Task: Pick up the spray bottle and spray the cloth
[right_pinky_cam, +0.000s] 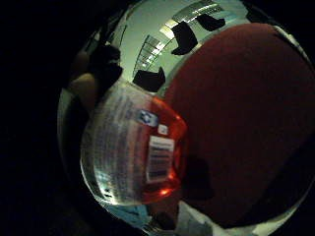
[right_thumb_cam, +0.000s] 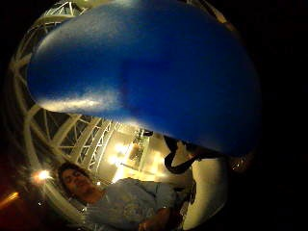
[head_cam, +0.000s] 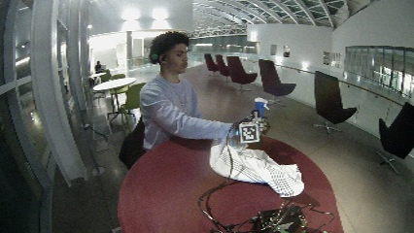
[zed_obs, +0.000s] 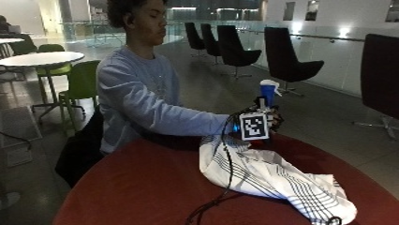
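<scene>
A spray bottle with a blue head [zed_obs: 268, 91] and white nozzle stands upright in my gloved right hand [zed_obs: 275, 120], at the far side of the round red table [zed_obs: 143, 187]. My fingers curl round its neck. In the little finger side palm view, its orange body with a white label [right_pinky_cam: 133, 152] is close to the palm, above the red table [right_pinky_cam: 246, 123]. The blue head [right_thumb_cam: 144, 72] fills the thumb side palm view. A white cloth with dark stripes [zed_obs: 268, 176] lies crumpled on the table just in front of the hand and hides the bottle's base.
The cloth [head_cam: 255, 167] spreads toward the table's right edge. Dark equipment [head_cam: 275, 221] lies at the near edge of the table [head_cam: 162, 194]. Black chairs [zed_obs: 284, 56] stand on the floor beyond the table. The person's other hand is out of sight.
</scene>
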Motion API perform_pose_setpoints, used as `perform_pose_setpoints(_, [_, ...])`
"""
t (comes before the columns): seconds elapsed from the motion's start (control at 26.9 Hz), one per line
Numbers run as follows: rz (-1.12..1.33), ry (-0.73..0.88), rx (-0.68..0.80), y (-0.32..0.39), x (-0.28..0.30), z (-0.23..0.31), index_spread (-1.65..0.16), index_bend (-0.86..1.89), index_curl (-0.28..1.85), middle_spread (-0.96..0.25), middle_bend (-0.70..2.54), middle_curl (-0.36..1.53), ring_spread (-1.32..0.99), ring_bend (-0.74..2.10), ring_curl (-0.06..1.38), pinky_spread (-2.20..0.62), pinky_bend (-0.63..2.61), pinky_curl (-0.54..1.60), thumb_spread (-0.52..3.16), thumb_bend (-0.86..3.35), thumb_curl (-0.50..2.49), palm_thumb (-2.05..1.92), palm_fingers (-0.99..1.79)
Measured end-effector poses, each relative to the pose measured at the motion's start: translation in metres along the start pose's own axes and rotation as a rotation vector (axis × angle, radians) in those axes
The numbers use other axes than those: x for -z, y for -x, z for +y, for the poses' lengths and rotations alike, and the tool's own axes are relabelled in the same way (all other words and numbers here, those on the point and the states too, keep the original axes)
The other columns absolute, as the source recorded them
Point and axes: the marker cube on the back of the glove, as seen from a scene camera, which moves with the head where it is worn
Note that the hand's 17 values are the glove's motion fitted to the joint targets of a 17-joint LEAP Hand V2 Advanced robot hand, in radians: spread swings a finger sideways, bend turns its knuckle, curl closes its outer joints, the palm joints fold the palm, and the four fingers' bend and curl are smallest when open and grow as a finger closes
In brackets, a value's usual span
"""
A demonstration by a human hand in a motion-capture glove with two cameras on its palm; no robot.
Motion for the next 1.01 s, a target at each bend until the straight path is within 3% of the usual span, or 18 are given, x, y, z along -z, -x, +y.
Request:
perform_pose_setpoints(0.19, [0.078,0.11,0.021,-0.001,0.017,0.019,-0.25,0.17,0.42,-0.09,0.33,0.47,-0.07,0.37,0.38,0.09,0.13,0.23,0.96,-0.04,0.44,0.71,0.86])
perform_pose_setpoints(0.37, [0.117,0.089,0.075,0.021,0.07,0.047,-0.27,0.04,0.35,-0.08,0.37,0.48,-0.06,0.41,0.4,0.11,0.18,0.25,0.95,-0.03,0.42,0.69,0.7])
perform_pose_setpoints(0.67, [0.551,0.069,0.133,0.033,0.195,0.156,-0.3,0.09,0.31,-0.07,0.38,0.47,-0.06,0.42,0.38,0.15,0.19,0.26,1.01,-0.01,0.41,0.73,0.74])
perform_pose_setpoints(1.01, [0.77,-0.099,0.117,0.016,0.278,0.265,-0.31,0.14,0.3,-0.08,0.41,0.47,-0.06,0.42,0.38,0.18,0.15,0.26,1.04,-0.02,0.39,0.75,0.8])
